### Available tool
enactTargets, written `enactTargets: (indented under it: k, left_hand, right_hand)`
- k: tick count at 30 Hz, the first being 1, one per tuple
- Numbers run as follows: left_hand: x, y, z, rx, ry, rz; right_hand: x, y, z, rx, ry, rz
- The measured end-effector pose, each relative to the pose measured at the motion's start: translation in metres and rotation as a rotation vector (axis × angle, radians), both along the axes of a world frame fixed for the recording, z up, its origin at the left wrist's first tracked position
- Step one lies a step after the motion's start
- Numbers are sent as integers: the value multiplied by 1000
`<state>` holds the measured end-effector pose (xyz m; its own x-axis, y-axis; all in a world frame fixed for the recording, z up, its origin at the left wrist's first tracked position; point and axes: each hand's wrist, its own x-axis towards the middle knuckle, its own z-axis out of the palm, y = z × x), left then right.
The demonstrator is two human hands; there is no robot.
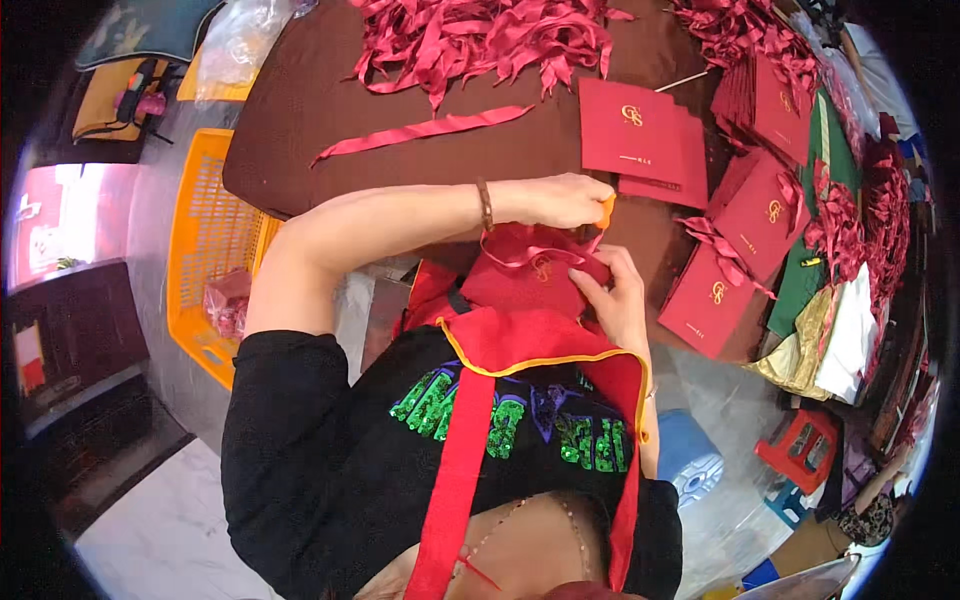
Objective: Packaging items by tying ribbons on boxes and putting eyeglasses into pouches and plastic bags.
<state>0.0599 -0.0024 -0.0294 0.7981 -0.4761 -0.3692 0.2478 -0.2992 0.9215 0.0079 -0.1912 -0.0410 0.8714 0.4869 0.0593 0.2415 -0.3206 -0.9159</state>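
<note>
A dark red gift bag (530, 285) with gold print and a ribbon handle is held close in front of my apron (530, 342). My right hand (617, 292) pinches its right side, thumb on the front. Above the bag, my left hand (560, 202) is closed, wrist bent over the ribbon (515, 262). A small orange object (607, 210) pokes out at its fingers; its kind is not clear. Just beyond that hand lie flat red bags (630, 127) stacked on the brown-covered table (290, 110).
Loose red ribbons (480, 45) heap at the far side, and a single ribbon (420, 133) lies nearer. More bags with ribbons (715, 290) overlap on the right. An orange plastic basket (200, 215) stands left of the table; a red stool (803, 445) stands lower right.
</note>
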Motion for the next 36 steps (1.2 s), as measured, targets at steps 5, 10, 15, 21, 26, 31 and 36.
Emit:
enactTargets:
  k: [5, 10, 15, 21, 26, 31, 36]
  left_hand:
    - [-4, -12, 13, 265, -295, -19]
    - [28, 4, 13, 139, -564, 319]
    - [38, 5, 38, -237, 7, 382]
    - [42, 41, 28, -861, 3, 384]
    - [-32, -7, 15, -593, 467, 350]
    - [-40, -8, 20, -456, 130, 470]
    - [-46, 1, -3, -200, -132, 749]
  right_hand:
    - [5, -2, -7, -69, 47, 56]
    - [7, -2, 0, -63, 27, 149]
    - [14, -7, 2, -52, 58, 224]
    - [26, -24, -34, 653, 559, 36]
    - [43, -6, -33, 961, 653, 103]
    - [43, -11, -32, 1057, 948, 70]
    - [48, -31, -55, 1052, 646, -350]
